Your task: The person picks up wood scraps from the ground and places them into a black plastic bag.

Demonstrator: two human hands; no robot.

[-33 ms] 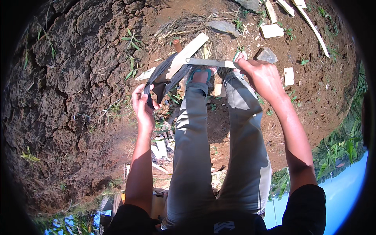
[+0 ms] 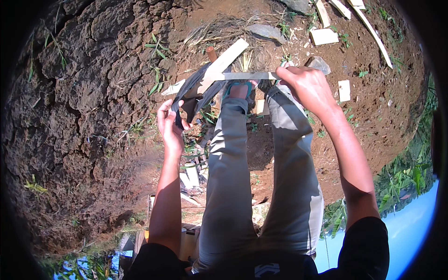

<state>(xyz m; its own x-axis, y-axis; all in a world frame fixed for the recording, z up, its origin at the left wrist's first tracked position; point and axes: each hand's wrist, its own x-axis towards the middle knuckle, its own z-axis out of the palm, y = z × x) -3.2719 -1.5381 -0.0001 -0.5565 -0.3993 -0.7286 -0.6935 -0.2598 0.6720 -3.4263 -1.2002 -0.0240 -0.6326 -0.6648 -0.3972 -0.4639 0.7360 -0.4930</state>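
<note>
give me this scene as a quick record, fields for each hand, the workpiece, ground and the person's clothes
left hand: left hand gripping black cloth
right hand: right hand gripping long flat blade; handle hidden
workpiece: pale wood piece, slanted, lower end between the cloth's folds
blade position: far end at the wood; contact unclear
ground: brown soil, with grey stone and long curved wood strip
clothes: light trousers, dark sleeves

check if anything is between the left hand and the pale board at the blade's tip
Yes: the black cloth, gripped by the left hand, lies between it and the board. The blade, in the right hand, is outside that gap.
</note>
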